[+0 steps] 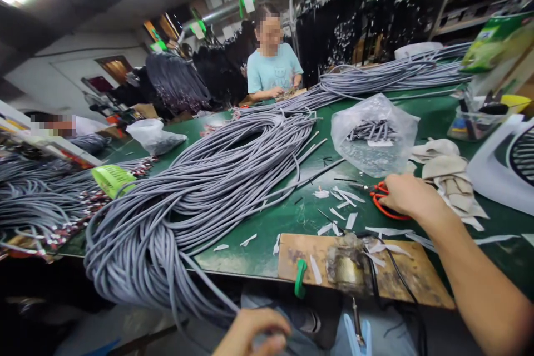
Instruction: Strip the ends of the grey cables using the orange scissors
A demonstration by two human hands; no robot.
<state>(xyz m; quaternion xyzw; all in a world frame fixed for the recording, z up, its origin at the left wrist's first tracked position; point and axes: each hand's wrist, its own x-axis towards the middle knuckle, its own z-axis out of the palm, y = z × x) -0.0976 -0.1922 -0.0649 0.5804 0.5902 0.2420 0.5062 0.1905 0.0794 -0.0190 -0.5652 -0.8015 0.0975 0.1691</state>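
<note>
A large coil of grey cable lies heaped on the green workbench, and its strands spill over the front edge. My left hand, low at the bottom of the view, is curled around a grey cable strand that runs up into the coil. My right hand rests on the far side of a wooden board and closes over red-handled cutters. Their blades point left, and the hand hides part of the handles. Loose white strips lie scattered in front of the cutters.
A wooden board with a green clamp holds a metal fixture and black wire. A clear bag of dark pieces sits beyond it. Across the bench, a co-worker handles something. More cable bundles lie behind and left.
</note>
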